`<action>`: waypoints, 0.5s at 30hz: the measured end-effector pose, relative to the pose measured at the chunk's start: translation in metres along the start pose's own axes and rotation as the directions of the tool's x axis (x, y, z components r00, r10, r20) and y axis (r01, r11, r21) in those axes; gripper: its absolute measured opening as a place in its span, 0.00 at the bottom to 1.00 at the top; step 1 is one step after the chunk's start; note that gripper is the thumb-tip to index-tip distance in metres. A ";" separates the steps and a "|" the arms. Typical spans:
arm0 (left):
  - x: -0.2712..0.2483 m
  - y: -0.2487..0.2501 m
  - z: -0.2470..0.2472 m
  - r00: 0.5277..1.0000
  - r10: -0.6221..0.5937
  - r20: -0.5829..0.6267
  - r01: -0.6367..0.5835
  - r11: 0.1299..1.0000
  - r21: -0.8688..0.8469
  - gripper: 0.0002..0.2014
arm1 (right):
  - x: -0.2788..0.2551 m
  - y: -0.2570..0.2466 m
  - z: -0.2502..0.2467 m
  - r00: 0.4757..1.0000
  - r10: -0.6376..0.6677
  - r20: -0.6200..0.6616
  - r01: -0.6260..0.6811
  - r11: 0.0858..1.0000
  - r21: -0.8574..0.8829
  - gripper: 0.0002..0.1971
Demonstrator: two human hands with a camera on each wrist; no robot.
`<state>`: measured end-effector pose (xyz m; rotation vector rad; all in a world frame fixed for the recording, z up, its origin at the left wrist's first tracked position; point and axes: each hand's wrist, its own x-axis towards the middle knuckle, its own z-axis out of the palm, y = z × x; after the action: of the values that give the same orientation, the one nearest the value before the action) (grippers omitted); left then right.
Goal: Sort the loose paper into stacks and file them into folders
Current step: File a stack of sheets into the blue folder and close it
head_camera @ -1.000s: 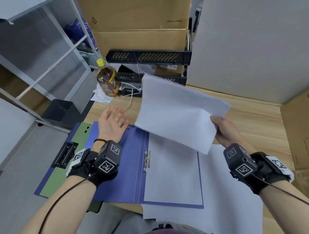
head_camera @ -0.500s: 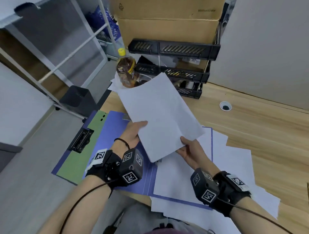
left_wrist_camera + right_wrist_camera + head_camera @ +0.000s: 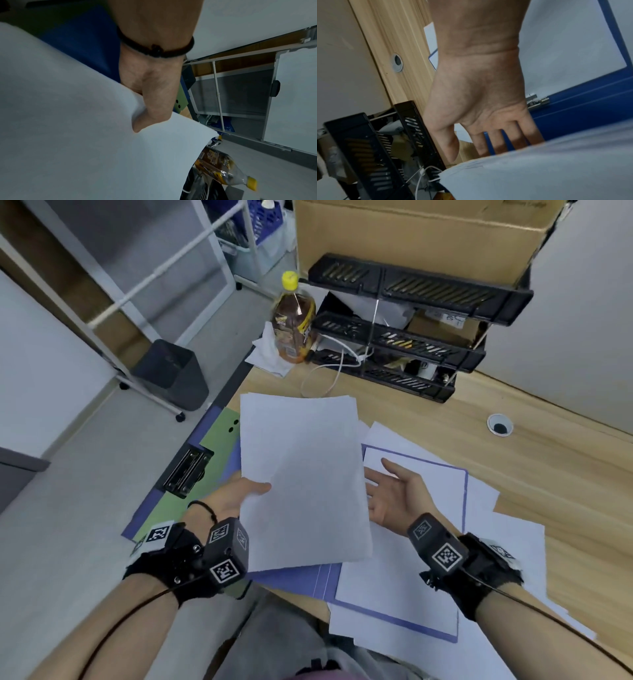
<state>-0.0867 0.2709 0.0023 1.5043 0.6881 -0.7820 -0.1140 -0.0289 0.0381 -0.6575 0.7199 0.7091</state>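
- We see a light wooden desk (image 3: 534, 460) with a round cable hole (image 3: 499, 425) set in its top.
- A pale wall panel (image 3: 582, 313) stands behind our desk on the right.
- A black three-tier tray rack (image 3: 411, 333) sits at the back of the desk, with big cardboard boxes (image 3: 411, 231) behind it.
- Beside the rack we find a bottle (image 3: 294, 326) with a yellow cap.
- The floor (image 3: 85, 474) is grey; a dark bin (image 3: 171, 374) stands on it by a white metal frame (image 3: 154, 273).
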 end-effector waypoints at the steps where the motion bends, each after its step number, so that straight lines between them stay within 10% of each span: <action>1: 0.000 0.005 -0.003 0.999 0.005 0.035 -0.005 1.000 0.003 0.35 | 0.004 0.000 0.004 1.000 0.007 0.011 -0.007 1.000 0.028 0.30; 5: -0.003 0.030 -0.004 0.986 0.031 0.167 -0.033 0.999 0.009 0.25 | 0.014 0.003 0.019 0.999 -0.026 0.018 0.025 0.999 0.038 0.22; 9: 0.011 0.045 -0.003 0.973 0.067 0.221 -0.058 0.997 -0.045 0.38 | 0.022 0.005 0.022 0.998 -0.026 -0.060 0.027 1.000 0.013 0.21; 15: 0.032 0.054 -0.002 0.977 0.128 0.169 -0.128 0.992 -0.009 0.11 | 0.035 0.020 0.010 0.973 -0.046 -0.227 0.016 0.991 -0.133 0.22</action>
<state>-0.0244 0.2681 0.0086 1.4495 0.4588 -0.8010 -0.1066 0.0024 0.0121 -0.8791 0.8796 0.6613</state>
